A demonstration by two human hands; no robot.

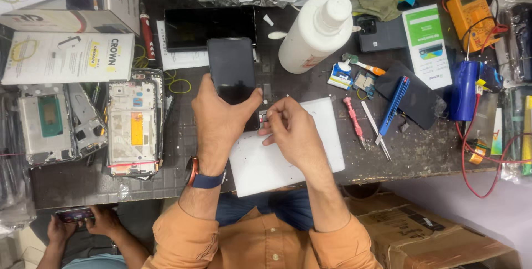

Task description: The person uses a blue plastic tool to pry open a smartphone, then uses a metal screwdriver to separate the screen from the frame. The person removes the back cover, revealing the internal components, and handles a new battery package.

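Observation:
My left hand (219, 119) grips a black smartphone (231, 69) by its lower end, screen up, over the dark workbench. My right hand (291, 130) is pinched at the phone's lower right edge on a small tray-like part (264, 116); what exactly it pinches is too small to tell. Under both hands lies a white rectangular pad (327, 136). A watch with a blue strap (206, 178) sits on my left wrist.
A white bottle (316, 33) stands behind the phone. Opened phone frames (133, 122) lie at left beside boxes (66, 57). Screwdriver (354, 122), tweezers (376, 130), a blue tool (394, 108) and a yellow multimeter (470, 9) lie right. Another person's hands (83, 222) hold a phone at lower left.

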